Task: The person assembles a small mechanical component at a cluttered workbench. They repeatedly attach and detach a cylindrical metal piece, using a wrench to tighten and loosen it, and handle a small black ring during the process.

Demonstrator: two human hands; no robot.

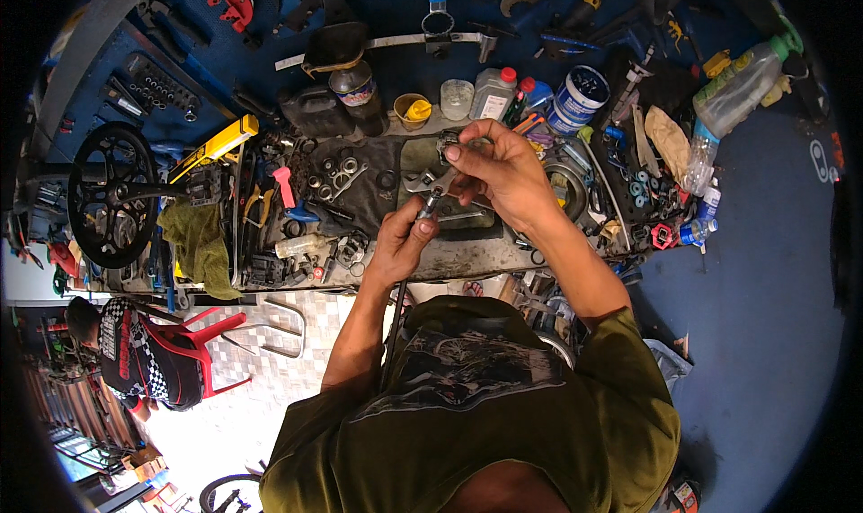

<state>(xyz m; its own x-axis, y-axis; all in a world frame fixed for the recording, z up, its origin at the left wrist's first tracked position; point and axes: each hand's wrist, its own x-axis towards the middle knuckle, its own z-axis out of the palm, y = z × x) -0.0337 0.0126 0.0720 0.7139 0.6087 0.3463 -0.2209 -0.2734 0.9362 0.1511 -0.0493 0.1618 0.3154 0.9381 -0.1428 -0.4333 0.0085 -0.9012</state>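
My left hand [402,245] is closed around a slim silver metal fitting [430,204], its tip pointing up and away from me. From below this hand a thin black hose [393,333] hangs toward my body; it appears to join the fitting. My right hand [500,167] pinches a small dark metal part [446,142] between thumb and fingers, just above the fitting's tip. The part's exact kind is unclear. Behind the fitting shows the open jaw of a wrench [419,182], over the dark mat [360,216] on the workbench.
Bearing rings [349,165], a pink-headed hammer [284,187] and a green rag [196,243] lie left. Bottles [493,93] and a blue-white tub [580,98] line the back. A black chainring [114,195] stands far left. Behind me, a person sits on a red chair [211,356].
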